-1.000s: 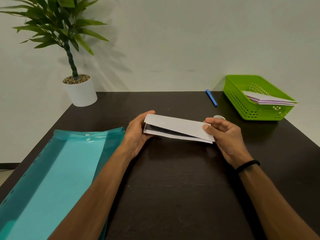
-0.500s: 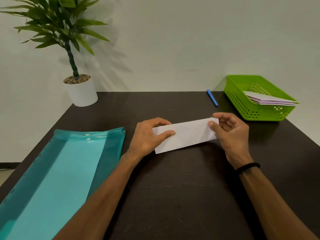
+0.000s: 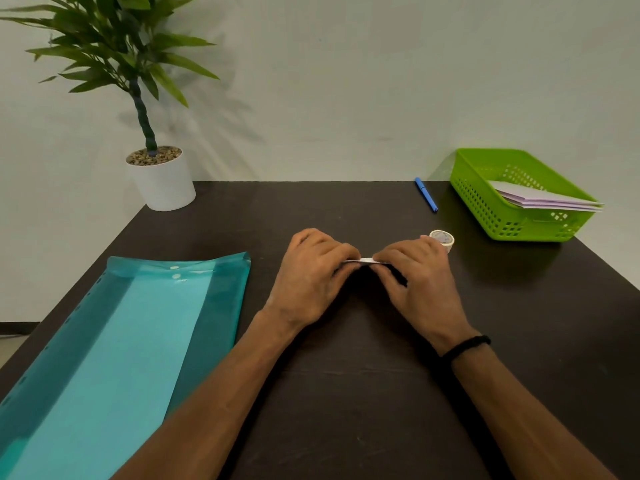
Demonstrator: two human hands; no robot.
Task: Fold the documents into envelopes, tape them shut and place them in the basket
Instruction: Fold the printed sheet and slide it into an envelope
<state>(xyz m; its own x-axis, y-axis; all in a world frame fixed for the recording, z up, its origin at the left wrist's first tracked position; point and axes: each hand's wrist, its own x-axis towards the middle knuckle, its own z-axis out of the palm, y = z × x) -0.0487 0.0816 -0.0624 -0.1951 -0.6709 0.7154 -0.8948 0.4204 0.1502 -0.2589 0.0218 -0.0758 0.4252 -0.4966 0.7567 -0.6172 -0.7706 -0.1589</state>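
Note:
A folded white document (image 3: pixel 366 260) lies at the middle of the dark table, almost wholly hidden under my two hands; only a thin white edge shows between them. My left hand (image 3: pixel 311 271) covers its left half with fingers curled down over it. My right hand (image 3: pixel 417 271) covers the right half the same way. A roll of tape (image 3: pixel 442 238) stands just beyond my right hand. The green basket (image 3: pixel 485 206) at the back right holds several folded white envelopes (image 3: pixel 543 200).
A teal plastic folder (image 3: pixel 114 348) lies open on the left of the table. A potted plant (image 3: pixel 161 178) stands at the back left corner. A blue pen (image 3: pixel 426 195) lies left of the basket. The table's right edge runs close behind the basket.
The folded sheet was held up by its two ends, then laid flat. Both hands have since moved inward over it, so it is nearly covered.

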